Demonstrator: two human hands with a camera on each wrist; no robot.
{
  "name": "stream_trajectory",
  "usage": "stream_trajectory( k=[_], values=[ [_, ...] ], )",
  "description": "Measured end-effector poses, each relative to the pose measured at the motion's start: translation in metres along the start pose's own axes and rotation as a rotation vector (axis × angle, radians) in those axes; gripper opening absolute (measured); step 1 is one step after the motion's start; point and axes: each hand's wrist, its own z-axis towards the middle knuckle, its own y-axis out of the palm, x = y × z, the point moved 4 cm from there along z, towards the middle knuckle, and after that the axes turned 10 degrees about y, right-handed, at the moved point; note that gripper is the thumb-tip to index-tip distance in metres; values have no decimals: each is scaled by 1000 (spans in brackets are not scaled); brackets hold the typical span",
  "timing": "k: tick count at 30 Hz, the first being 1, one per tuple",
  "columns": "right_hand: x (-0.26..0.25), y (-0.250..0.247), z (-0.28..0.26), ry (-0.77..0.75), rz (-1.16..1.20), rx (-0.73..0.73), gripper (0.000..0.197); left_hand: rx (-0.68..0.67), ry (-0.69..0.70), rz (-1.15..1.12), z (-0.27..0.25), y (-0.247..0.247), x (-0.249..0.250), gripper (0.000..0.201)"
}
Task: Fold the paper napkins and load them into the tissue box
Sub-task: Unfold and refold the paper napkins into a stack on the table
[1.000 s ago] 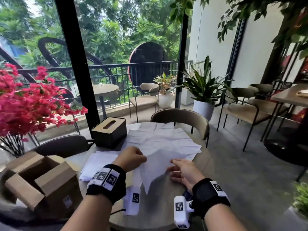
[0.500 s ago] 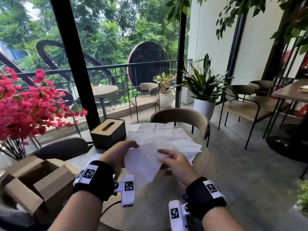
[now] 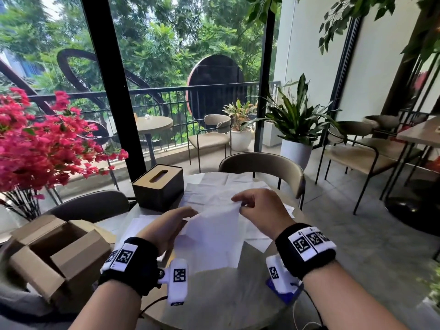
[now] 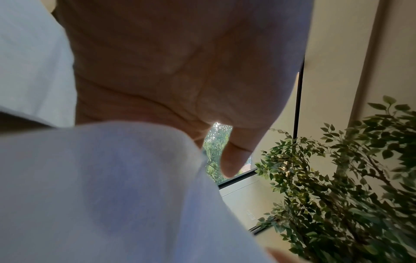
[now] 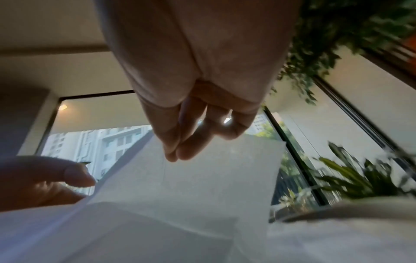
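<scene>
Head view: right hand (image 3: 263, 211) pinches the top corner of one paper napkin (image 3: 214, 236), lifted off the table (image 3: 226, 294); left hand (image 3: 166, 228) sits at the sheet's left edge, fingers fairly straight, and whether they grip it I can't tell here. More flat napkins (image 3: 214, 189) lie spread behind, a few more (image 3: 140, 222) left of the hands. Tissue box (image 3: 158, 185) stands closed, back-left on the table just beside the spread, slot up. Open cardboard box (image 3: 54, 256) at far left. Left wrist view: napkin draped across the palm, one finger (image 4: 234, 160) hanging straight and free, no pinch visible, so I read that hand as supporting, not gripping. Right wrist view: thumb and fingers (image 5: 191, 147) closed on the napkin's upper edge; crease line runs down the sheet. To fold well: left should take the opposite corner, pull the sheet lightly taut, match corners before pressing the crease on the table. Thin paper, so tug gently or it tears.
</scene>
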Motion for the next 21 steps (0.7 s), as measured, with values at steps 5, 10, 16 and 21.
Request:
stream_trajectory(
  k=[5,10,16,21],
  values=[
    [-44,-20,17,-99,-327,23,15,-132,156,172,3,-1,-11,80],
    [-63,-37,41,39,-400,-26,17,-241,273,143,2,4,-3,49],
    [-57,-49,60,189,-178,-167,30,-102,374,168,8,-12,9,54],
    [-37,-52,54,450,340,-410,36,-66,405,57,12,-26,17,46]
  ],
)
